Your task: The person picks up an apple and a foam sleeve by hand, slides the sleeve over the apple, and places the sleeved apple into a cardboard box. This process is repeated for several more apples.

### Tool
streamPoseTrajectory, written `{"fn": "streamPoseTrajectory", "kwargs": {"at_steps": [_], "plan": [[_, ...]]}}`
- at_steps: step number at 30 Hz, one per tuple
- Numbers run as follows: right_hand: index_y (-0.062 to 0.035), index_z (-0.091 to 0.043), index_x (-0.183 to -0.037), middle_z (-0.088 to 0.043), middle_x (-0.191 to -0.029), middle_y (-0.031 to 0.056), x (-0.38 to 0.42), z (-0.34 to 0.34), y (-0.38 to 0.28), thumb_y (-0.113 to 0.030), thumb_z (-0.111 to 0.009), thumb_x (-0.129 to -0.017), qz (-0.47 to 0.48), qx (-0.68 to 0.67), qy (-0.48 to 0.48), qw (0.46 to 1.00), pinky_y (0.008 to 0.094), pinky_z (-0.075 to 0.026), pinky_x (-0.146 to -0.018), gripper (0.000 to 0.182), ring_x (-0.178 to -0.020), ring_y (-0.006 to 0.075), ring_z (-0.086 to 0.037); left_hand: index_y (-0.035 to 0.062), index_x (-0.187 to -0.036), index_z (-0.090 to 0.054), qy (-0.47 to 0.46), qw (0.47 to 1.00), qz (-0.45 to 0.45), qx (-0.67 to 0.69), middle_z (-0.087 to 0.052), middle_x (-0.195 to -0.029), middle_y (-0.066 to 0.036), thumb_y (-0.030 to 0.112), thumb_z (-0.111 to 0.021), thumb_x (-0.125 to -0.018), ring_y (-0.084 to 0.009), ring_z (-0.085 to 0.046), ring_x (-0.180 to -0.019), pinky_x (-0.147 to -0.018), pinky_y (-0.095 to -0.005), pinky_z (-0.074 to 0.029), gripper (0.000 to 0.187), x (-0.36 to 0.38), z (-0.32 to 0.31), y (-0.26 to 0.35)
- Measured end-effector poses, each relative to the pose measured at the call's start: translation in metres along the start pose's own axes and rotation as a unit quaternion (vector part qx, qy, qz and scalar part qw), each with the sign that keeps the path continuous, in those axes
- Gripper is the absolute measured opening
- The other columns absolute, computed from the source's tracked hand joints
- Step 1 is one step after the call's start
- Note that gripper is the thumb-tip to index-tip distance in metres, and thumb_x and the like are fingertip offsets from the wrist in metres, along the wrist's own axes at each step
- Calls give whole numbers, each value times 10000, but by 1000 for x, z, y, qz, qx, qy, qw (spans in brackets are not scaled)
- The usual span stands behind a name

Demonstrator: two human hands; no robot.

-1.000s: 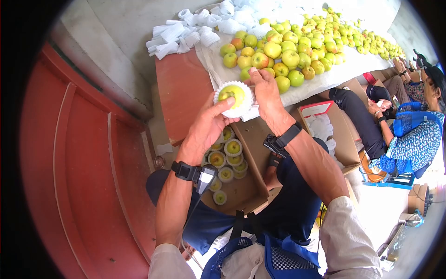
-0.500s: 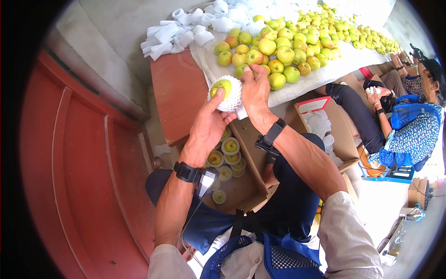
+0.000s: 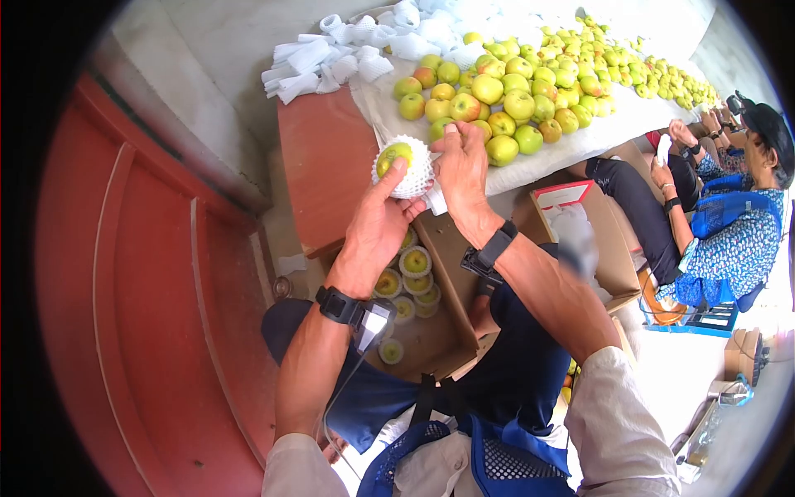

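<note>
A yellow-green apple (image 3: 394, 156) sits in a white foam net (image 3: 416, 170), with its top showing through the opening. My left hand (image 3: 379, 224) holds it from below, thumb pressed on the apple near the net's rim. My right hand (image 3: 461, 170) is closed at the net's right side, its fingers curled. A flat white foam sleeve (image 3: 436, 200) pokes out beneath that palm and appears gripped in it; the inner fingers are hidden. Under my hands, a cardboard box (image 3: 447, 319) contains several netted apples (image 3: 415, 262).
Loose apples (image 3: 519, 103) cover a white cloth (image 3: 530, 170) on the table ahead. Foam sleeves (image 3: 331, 54) are heaped by the red-brown tabletop (image 3: 319, 166). A second box (image 3: 613, 248) stands at right, near a seated co-worker (image 3: 733, 224). A red door (image 3: 149, 290) is on the left.
The view has shifted slightly, moving the table rightward and down. My left hand keeps the netted apple; my right hand has edged right. The co-worker now holds up a long white sleeve.
</note>
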State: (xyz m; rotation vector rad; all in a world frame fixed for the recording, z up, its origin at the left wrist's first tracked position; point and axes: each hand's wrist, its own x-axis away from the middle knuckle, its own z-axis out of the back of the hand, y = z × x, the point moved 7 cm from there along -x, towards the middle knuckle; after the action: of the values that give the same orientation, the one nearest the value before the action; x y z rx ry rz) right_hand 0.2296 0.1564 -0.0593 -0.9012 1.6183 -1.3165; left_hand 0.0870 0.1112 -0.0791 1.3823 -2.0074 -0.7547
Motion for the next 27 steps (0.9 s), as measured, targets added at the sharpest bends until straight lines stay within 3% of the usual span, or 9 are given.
{"fn": "streamPoseTrajectory", "kwargs": {"at_steps": [5,7,10,14,20,27], "plan": [[49,-554,-1200,-660,-883,115,14,-8,5,-286,-535,-1047,-66,-53,-43,996,347,-481,-637,368,-692,169,-588,125,-1367,-560,24,999,-18,32,-635,-1269,-50,446,-717,-957,-213,-601,-1162,-911,-341,-420,544,-10,19,4],[5,-623,-1142,-651,-938,62,21,-13,8,-340,-604,-1026,-166,-49,-142,975,230,-373,-547,365,-697,99,-549,137,-1359,-565,54,997,-29,46,-631,-1272,-46,450,-722,-952,-211,-599,-1158,-895,-338,-413,537,-10,24,11],[-27,-660,-1081,-644,-941,31,27,-14,10,-407,-651,-999,-213,-37,-195,957,211,-332,-522,389,-691,84,-529,136,-1361,-564,69,996,-36,53,-630,-1274,-45,447,-724,-950,-214,-598,-1151,-893,-339,-413,539,-8,28,15],[-58,-667,-956,-655,-854,14,33,-19,7,-406,-723,-954,-210,-67,-240,946,234,-358,-534,352,-688,70,-522,133,-1356,-565,59,996,-43,59,-629,-1269,-49,438,-734,-944,-220,-595,-1146,-910,-355,-425,540,-7,25,18],[-65,-678,-945,-607,-741,-42,33,-24,8,-286,-795,-918,-190,-129,-281,932,189,-316,-491,252,-648,28,-498,113,-1361,-557,68,995,-37,59,-619,-1268,-68,413,-747,-937,-236,-589,-1143,-940,-392,-448,553,-8,30,17],[-72,-681,-974,-642,-896,-16,33,-27,15,-190,-753,-944,-233,-212,-289,904,203,-356,-537,142,-704,56,-563,96,-1349,-566,42,995,-34,84,-627,-1265,-84,384,-727,-949,-246,-598,-1118,-968,-398,-459,518,-8,25,19]]}}
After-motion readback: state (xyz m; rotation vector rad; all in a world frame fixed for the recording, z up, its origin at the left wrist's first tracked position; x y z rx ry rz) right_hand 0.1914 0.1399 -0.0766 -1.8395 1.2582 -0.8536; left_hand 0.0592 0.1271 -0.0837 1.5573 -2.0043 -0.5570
